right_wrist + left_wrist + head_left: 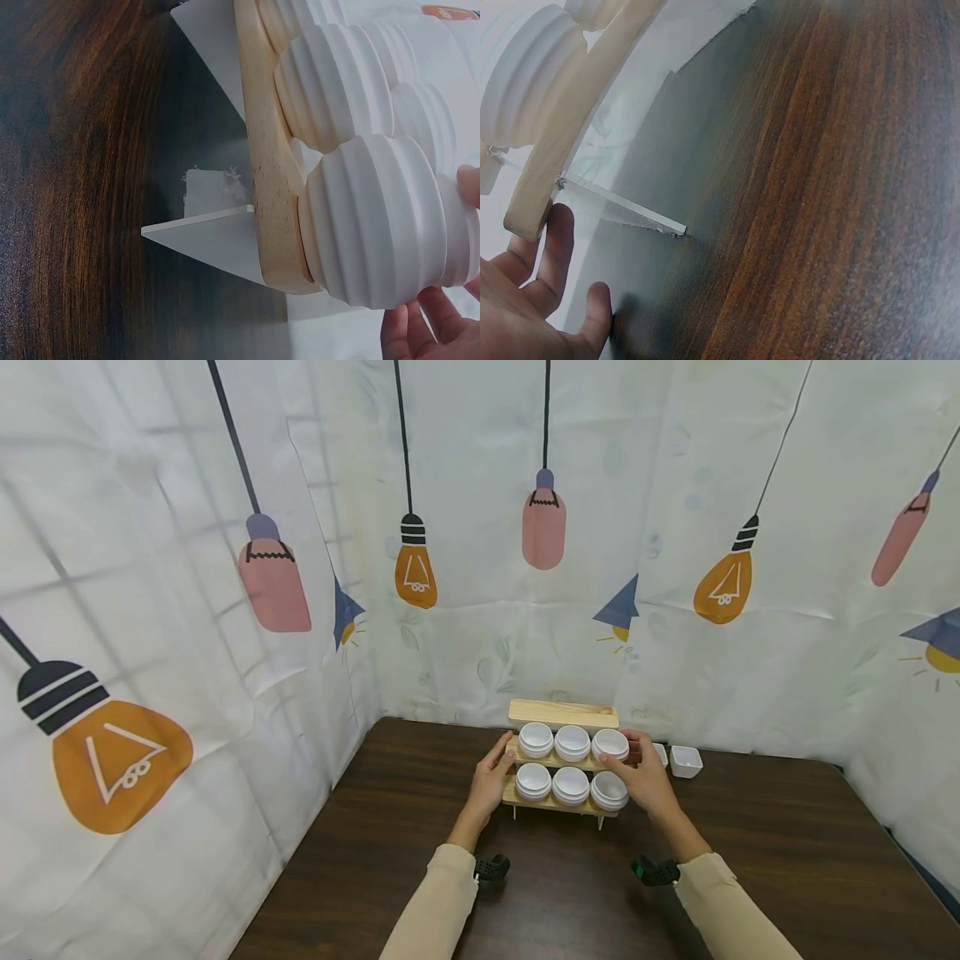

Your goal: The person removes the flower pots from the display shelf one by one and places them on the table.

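Observation:
A tiered wooden rack [558, 807] on thin white supports bears two rows of white ribbed cups [571, 786]. At its left end my left hand [489, 781] holds the rack, thumb toward the front. The left wrist view has fingertips against the end of a wooden board [570, 120]. My right hand [647, 781] grips the right cup [610, 743] of the upper row, its thumb in front and the other fingers round the outer side. In the right wrist view, a nearer lower cup [375, 217] partly hides that grip.
Beside the right hand stands a small square white dish [686, 762], with another partly hidden behind the fingers. A bare wooden tier [562, 713] rises behind the cups. The dark wooden table [570, 893] meets a printed white curtain [480, 635] at the back.

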`<state>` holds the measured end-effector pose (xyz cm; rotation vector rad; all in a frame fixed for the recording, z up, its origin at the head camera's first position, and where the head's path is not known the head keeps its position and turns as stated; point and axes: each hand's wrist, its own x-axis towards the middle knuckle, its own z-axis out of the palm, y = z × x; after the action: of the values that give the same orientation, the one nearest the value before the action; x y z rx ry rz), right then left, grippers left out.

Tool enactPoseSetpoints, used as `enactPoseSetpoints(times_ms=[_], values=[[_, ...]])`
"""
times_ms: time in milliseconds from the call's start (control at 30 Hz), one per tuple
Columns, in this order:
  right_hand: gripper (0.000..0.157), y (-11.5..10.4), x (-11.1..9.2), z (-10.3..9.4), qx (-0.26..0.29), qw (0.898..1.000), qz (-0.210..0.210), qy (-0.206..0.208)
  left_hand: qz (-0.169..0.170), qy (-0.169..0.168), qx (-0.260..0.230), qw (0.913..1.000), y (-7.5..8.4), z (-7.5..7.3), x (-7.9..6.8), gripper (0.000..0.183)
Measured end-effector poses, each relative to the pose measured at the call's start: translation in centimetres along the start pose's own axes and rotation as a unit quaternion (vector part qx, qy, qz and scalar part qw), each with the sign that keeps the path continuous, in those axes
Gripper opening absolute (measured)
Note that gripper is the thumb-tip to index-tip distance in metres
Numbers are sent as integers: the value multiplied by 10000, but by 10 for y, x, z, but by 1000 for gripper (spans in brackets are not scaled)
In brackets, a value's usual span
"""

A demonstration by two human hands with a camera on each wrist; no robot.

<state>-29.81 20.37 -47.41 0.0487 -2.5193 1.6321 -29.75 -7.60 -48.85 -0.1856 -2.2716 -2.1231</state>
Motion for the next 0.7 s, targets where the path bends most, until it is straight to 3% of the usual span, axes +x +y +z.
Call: enactPoseSetpoints(times_ms=[700], values=[[68,4,-3,-4,23,9998,5,182,-4,47,208,9998,2,0,-2,47]])
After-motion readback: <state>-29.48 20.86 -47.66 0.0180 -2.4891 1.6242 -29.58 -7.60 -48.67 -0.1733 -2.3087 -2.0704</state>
